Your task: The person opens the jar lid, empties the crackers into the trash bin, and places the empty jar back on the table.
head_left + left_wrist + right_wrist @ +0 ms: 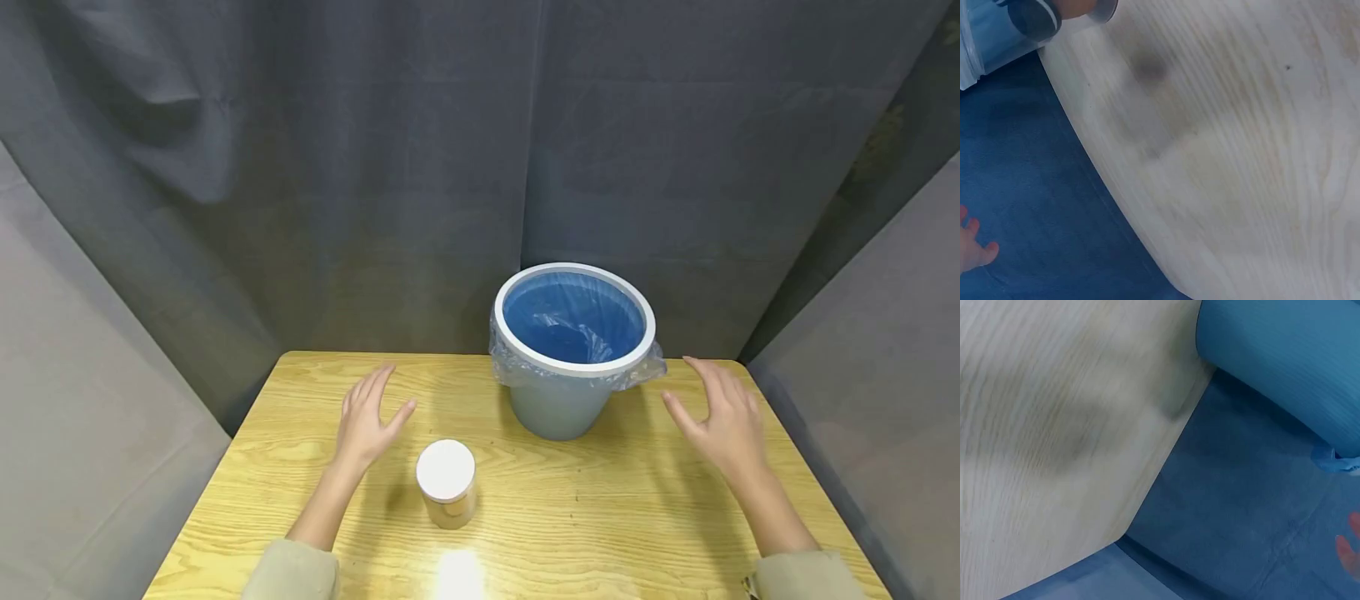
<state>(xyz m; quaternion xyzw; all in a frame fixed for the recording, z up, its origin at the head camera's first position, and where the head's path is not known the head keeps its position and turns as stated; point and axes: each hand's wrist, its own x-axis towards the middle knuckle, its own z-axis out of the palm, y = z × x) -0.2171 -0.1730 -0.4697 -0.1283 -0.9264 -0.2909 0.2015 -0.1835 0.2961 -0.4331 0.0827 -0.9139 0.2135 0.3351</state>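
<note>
My left hand hovers over the left side of the table with its fingers extended and thumb apart, holding nothing. To its right stands a clear jar with a white lid; part of the same jar crosses the top left of the left wrist view, with dark and brown contents inside. My right hand is held over the right side, fingers spread and nothing in it. Between the hands, farther back, a grey-blue bin stands upright, its white rim over a transparent liner bag.
The yellow wood-grain table ends in a straight back edge just behind the bin. A dark grey curtain hangs beyond that edge. Pale fabric panels flank the table on both sides.
</note>
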